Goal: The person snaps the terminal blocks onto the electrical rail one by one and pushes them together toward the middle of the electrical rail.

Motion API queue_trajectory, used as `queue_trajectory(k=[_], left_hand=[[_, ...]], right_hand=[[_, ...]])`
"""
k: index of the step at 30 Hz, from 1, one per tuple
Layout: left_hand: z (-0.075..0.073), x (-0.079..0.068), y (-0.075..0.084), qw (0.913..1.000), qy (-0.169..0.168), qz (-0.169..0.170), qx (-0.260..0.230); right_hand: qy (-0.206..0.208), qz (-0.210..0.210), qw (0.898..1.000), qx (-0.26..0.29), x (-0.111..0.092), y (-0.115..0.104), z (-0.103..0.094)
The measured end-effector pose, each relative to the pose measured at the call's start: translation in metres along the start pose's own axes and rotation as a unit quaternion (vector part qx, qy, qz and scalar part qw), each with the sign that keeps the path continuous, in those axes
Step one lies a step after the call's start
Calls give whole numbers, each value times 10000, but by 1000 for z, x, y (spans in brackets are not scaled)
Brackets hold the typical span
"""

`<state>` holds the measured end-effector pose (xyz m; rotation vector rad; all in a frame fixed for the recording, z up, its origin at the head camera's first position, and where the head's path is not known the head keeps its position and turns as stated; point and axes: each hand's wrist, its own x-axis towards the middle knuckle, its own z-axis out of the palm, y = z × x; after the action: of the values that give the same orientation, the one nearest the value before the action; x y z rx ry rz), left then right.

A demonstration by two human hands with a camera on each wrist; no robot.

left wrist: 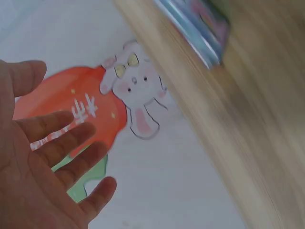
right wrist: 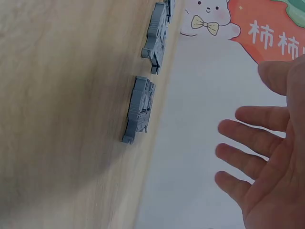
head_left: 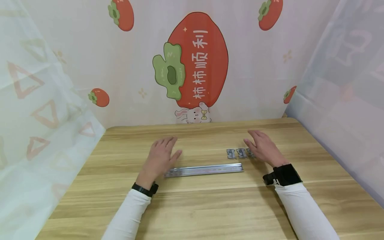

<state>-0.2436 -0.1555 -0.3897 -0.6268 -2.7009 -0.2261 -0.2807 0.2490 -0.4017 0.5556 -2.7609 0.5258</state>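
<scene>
Patterned cloth (head_left: pixel 135 66): rising behind the metal rail (head_left: pixel 207 169), printed with red fruit and a rabbit, with paler cloth panels to left and right.
Wooden table (head_left: pixel 192 206): spread out beneath the rail and on every side of it.
White sleeves (head_left: pixel 126 213): reaching in from the near side of the rail, one toward each end.
Metal rail: lying on the wood, slotted, running left to right at a slight slant, right end a little farther off.
Left hand (head_left: pixel 159 158): raised near the rail's left end; fingers (left wrist: pixel 71 140) wide apart and nearly straight, thumb held away, nothing in the grasp.
Right hand (head_left: pixel 263 148): raised beyond the rail's right end; fingers (right wrist: pixel 250 137) spread, only lightly bent, thumb out, nothing held, clear of the pieces below.
Black wristbands (head_left: pixel 286 175): one strapped on each wrist, to either side of the rail.
Grey pieces (head_left: pixel 231 153): three in a row just beyond the rail's right end, rightmost partly blocked from the head view by the right hand.
</scene>
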Motion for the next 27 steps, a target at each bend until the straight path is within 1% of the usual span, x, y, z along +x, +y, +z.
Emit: queue_trajectory(k=[4, 7, 11, 16, 20, 27], left_hand=[[5, -1, 17, 9991, -350, 236, -91], [9, -1, 28, 9971, -587, 419, -223], [13, -2, 40, 9930, -938, 590, -398], [17, -5, 51, 9871, -1382, 685, -421], [20, -8, 57, 9849, -1487, 798, -392], [24, -9, 62, 9835, -1518, 947, -254]], right_hand=[[-387, 268, 9989, 61, -2, 0, -3], [-597, 398, 9974, 60, -2, 0, -4], [-714, 448, 9964, 41, -1, 0, -4], [-822, 383, 9959, 61, -1, 1, -4], [-980, 232, 9948, 125, -3, 2, -5], [-1424, 188, 9893, 272, -6, 3, -8]])
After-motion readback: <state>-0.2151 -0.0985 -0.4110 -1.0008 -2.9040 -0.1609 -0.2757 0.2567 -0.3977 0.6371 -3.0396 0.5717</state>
